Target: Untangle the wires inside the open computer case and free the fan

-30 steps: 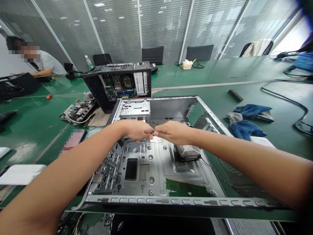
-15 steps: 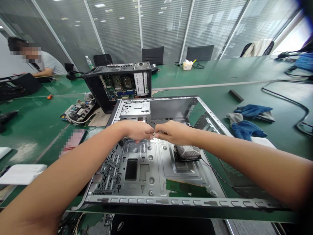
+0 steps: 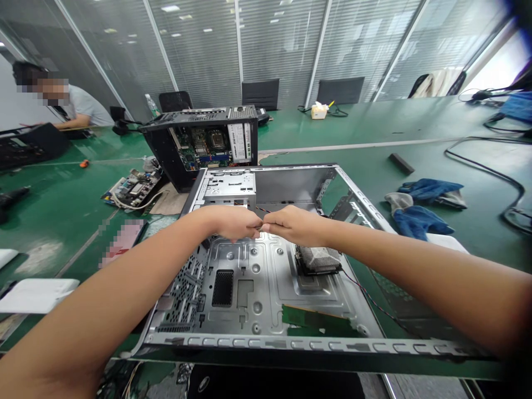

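Note:
Above the open computer case (image 3: 266, 299), my left hand (image 3: 238, 223) and my right hand (image 3: 293, 224) meet fingertip to fingertip. Both are closed in a pinch. Whatever lies between the fingers is too small or hidden to make out. A thin dark cable (image 3: 262, 209) shows just behind the fingers. Below my right hand, a CPU cooler (image 3: 320, 258) with metal fins rests on the case floor, its wire (image 3: 366, 291) trailing right. Near the front rim lies a green memory module (image 3: 318, 318). The silver drive bay (image 3: 230, 185) stands beyond my left hand.
A second computer tower (image 3: 166, 152) stands behind the case. On the left are loose computer parts (image 3: 135, 185) and a white box (image 3: 39, 295). Blue gloves (image 3: 428, 205) and a black cable (image 3: 490, 163) lie on the right. A person (image 3: 78, 105) sits at the far left.
My right fingertips have drawn slightly closer to the left ones and now touch them. The case and the parts in it have not moved.

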`<action>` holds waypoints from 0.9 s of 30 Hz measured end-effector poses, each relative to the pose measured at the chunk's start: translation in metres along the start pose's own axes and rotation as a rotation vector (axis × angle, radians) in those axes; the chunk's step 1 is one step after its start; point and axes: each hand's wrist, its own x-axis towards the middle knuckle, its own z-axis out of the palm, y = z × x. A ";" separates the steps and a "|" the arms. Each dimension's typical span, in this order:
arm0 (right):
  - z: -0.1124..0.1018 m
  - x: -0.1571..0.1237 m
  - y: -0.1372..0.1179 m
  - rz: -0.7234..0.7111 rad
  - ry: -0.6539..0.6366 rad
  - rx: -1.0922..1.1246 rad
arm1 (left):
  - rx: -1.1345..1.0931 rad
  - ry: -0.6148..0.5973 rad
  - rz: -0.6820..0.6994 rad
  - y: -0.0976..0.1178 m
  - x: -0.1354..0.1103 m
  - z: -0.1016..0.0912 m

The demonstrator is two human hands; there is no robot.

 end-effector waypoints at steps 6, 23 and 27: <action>0.000 0.002 -0.002 0.022 -0.003 0.117 | 0.045 0.014 -0.020 0.002 -0.001 -0.001; 0.002 0.004 0.001 0.033 0.031 0.096 | 0.082 0.026 -0.023 0.003 0.000 -0.002; 0.004 0.003 0.002 0.011 0.041 0.028 | 0.089 0.017 -0.024 0.004 0.000 -0.002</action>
